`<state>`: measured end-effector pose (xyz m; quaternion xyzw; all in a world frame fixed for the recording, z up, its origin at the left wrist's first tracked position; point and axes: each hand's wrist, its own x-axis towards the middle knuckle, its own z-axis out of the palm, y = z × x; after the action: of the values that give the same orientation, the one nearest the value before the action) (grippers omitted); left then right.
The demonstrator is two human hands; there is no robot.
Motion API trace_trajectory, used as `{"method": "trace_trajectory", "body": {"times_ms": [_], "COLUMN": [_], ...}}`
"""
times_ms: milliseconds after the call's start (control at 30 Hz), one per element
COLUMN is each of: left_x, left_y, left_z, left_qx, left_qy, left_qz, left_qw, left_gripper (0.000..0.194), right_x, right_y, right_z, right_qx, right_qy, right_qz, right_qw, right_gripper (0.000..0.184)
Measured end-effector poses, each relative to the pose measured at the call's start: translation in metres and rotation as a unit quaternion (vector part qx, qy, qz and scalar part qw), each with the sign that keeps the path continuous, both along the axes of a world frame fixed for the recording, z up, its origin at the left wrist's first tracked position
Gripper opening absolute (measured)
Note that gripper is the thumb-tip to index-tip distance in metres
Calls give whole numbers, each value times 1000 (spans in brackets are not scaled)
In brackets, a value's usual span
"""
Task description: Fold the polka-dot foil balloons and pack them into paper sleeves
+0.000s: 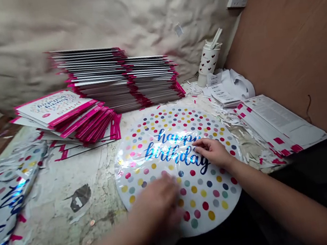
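Here, flat round foil balloon (178,169), polka-dotted, blue-lettered, right hand (214,152), fingers open on it, left hand (156,205), fingers blurred

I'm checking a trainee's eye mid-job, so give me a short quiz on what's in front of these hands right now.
1. True or false: the left hand and the right hand both touch the foil balloon.
2. Multiple choice: what surrounds the blue lettering on the balloon? A) stripes B) coloured dots C) stars
3. Fill in the blank: the blue lettering reads "happy ____".

Key: 1. True 2. B 3. birthday
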<state>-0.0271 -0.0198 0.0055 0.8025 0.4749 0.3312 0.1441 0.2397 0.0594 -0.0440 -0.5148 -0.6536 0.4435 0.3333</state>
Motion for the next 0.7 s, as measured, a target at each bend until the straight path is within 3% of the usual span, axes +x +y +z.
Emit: {"method": "trace_trajectory", "body": {"times_ms": [33,67,133,167,233,300,367,433,533,633,700], "left_x": [23,40,55,55,47,36,28,23,23,31,36], "left_y": [-25,-46,-72,-76,-71,-56,-36,-18,0,6,6], "left_z": [-17,-32,-47,-49,-43,-29,-15,-7,-6,-8,-5], "left_qx": [13,92,157,146,12,-179,-355,-482,-570,-587,-581], "left_qy": [22,96,170,184,159,118,78,40,-37,-108,-107], "left_qz": [-67,-154,-199,-201,-174,-132,-101,-98,-77,-28,-32], "left_qw": [997,979,952,951,972,968,926,870,817,802,806], "left_gripper": [32,33,29,28,26,21,11,13,24,37,38], "right_x": [0,0,-2,-3,-6,-9,-12,-13,-15,-26,-36], "right_y": [0,-2,-9,-14,-27,-37,-42,-41,-37,-41,-49], "right_z": [-2,-2,3,7,15,20,23,26,36,49,52], "right_qx": [-3,-2,3,8,14,16,13,-4,-51,-62,-35], "right_qy": [-1,-3,-18,-30,-55,-69,-75,-84,-116,-143,-161], "right_qz": [-4,-3,27,52,120,192,241,264,291,356,379], "right_qw": [1000,1000,999,998,991,979,967,961,948,921,911], "right_gripper": [30,28,24,22,20,20,20,22,28,34,29]}}
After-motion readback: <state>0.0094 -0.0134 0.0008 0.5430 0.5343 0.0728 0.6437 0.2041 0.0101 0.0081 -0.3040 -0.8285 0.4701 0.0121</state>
